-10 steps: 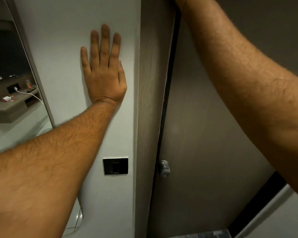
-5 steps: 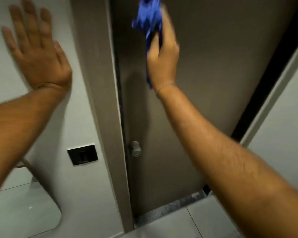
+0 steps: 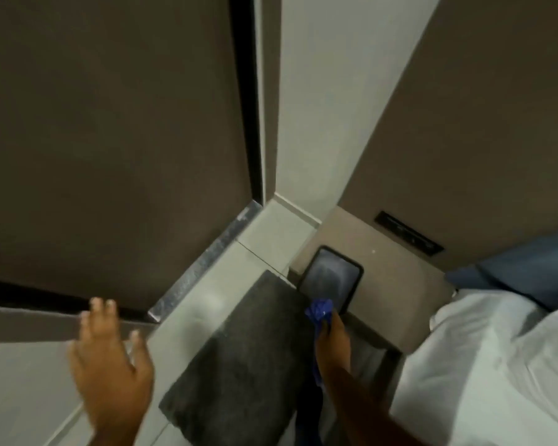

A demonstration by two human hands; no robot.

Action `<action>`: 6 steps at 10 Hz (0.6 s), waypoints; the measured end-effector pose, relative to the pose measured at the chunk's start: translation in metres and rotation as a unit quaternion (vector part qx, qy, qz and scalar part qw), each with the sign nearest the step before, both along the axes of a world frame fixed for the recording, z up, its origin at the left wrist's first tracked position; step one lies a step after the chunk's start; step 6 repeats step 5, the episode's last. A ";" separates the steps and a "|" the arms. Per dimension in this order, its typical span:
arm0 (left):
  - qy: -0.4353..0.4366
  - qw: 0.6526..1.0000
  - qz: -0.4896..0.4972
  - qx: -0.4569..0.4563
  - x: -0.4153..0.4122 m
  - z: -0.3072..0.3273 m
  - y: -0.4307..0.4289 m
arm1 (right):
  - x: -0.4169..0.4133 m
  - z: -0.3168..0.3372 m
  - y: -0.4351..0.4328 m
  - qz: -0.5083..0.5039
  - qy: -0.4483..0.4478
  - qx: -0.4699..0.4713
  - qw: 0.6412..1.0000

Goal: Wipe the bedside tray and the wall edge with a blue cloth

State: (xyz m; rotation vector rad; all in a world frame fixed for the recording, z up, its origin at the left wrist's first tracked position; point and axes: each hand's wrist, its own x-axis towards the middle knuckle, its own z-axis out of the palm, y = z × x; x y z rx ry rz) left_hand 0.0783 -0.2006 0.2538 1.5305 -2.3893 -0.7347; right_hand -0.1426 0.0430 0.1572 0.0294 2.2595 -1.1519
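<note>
Right hand (image 3: 331,339): my fingers were closed on the blue cloth (image 3: 319,310), bunched at the near edge of the bedside tray (image 3: 397,278), just beside a dark phone (image 3: 332,278) lying on that surface. Left hand (image 3: 110,365): fingers spread wide, holding nothing, over the pale floor by the brown door (image 3: 110,140). Adjacent: grey mat (image 3: 239,365); white bedding (image 3: 496,365).

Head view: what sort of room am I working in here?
Probably a bedroom, maybe in a hotel. A bed with white sheets sits at right, a phone lies on the bedside tray, and a dark door stands at left.
</note>
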 end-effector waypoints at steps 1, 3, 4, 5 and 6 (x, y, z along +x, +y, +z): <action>-0.055 0.991 -0.117 -0.024 -0.008 -0.055 0.079 | -0.039 -0.038 0.005 -0.055 -0.004 0.029 0.998; -0.174 0.964 -0.197 0.040 -0.056 -0.179 0.136 | -0.124 -0.135 -0.011 -0.086 -0.009 0.039 0.996; -0.160 0.969 -0.183 0.034 -0.098 -0.210 0.137 | -0.163 -0.199 -0.026 -0.051 -0.012 0.051 0.997; -0.164 0.972 -0.169 0.019 -0.114 -0.224 0.129 | -0.173 -0.233 -0.029 -0.006 -0.026 0.093 0.995; -0.164 0.972 -0.169 0.019 -0.114 -0.224 0.129 | -0.173 -0.233 -0.029 -0.006 -0.026 0.093 0.995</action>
